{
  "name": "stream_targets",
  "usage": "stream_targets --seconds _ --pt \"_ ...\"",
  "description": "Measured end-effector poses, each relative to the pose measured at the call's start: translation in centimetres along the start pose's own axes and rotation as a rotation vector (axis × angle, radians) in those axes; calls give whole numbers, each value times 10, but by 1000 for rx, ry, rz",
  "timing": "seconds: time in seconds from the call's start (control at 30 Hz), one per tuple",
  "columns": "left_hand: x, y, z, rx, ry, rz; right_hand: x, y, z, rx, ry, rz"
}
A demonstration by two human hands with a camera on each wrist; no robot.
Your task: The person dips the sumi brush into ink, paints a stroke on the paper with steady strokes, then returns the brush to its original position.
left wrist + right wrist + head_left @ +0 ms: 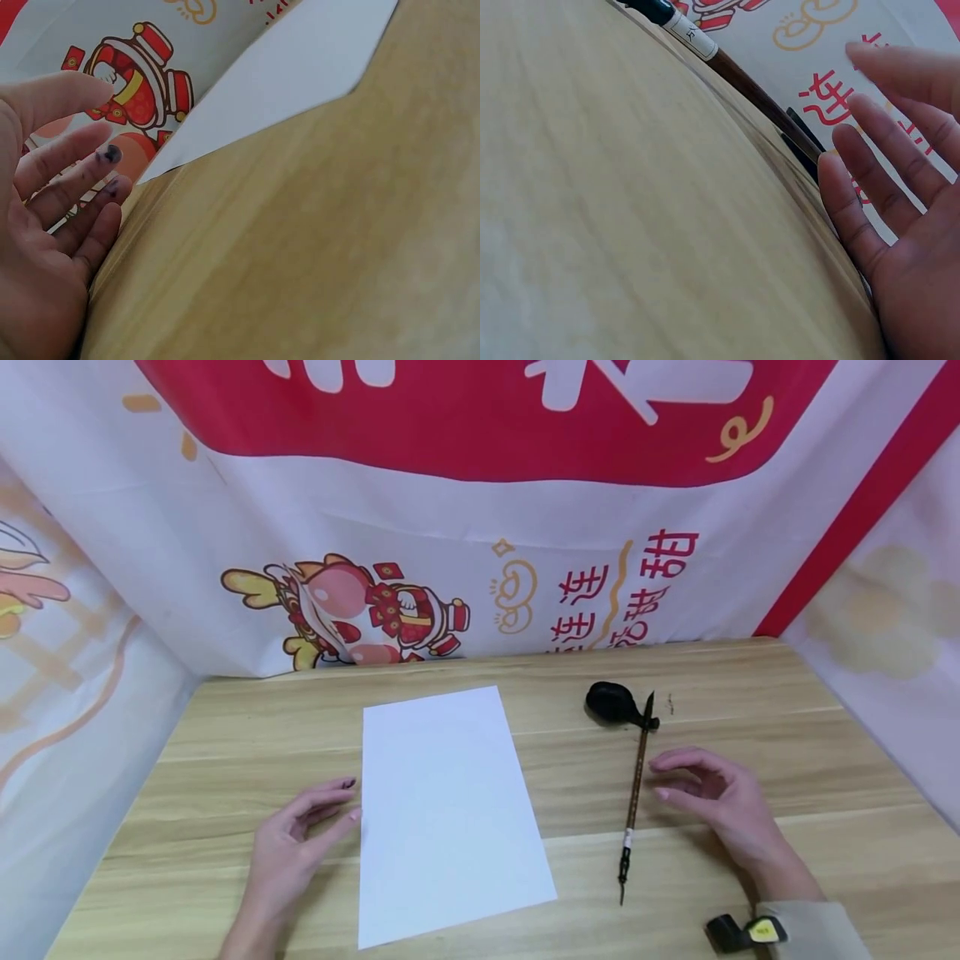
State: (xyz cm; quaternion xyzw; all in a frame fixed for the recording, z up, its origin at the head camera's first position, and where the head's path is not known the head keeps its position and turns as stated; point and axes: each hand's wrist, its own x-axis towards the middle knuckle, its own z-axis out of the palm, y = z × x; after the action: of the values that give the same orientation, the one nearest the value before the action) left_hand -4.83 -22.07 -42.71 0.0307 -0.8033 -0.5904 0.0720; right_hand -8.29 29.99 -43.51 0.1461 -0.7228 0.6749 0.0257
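Note:
A white sheet of paper [450, 818] lies on the wooden table, slightly turned. My left hand [292, 843] rests beside the paper's left edge with loosely bent fingers and holds nothing; dark smudges mark some of its fingertips [111, 155]. On the right, a brown writing brush [637, 785] lies with its dark tip propped on the neck of a black rounded object [613, 703], whose kind I cannot tell. Just right of the brush's shaft is my right hand [720, 802], fingers relaxed, nothing in it. In the right wrist view, a white label [692, 34] shows on the brush.
The wooden table [247, 743] is bordered at the back and sides by a printed cloth [300, 518] with red and yellow drawings. A small dark mark [671, 703] is on the tabletop near the brush tip. A black strap device [738, 933] sits at my right wrist.

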Motion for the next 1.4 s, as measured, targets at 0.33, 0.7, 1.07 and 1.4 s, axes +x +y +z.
stream_targets --seconds 0.33,0.7,1.07,1.4 --pt "-2 1 1 81 -48 -55 2 -3 7 -82 -97 -52" --pt "-3 5 2 161 -70 -86 9 -5 18 -281 -131 -55" --pt "-4 4 4 159 -57 -88 15 -3 23 -380 -140 -21" --pt "-4 2 4 155 -51 -65 18 -7 30 -544 -134 32"
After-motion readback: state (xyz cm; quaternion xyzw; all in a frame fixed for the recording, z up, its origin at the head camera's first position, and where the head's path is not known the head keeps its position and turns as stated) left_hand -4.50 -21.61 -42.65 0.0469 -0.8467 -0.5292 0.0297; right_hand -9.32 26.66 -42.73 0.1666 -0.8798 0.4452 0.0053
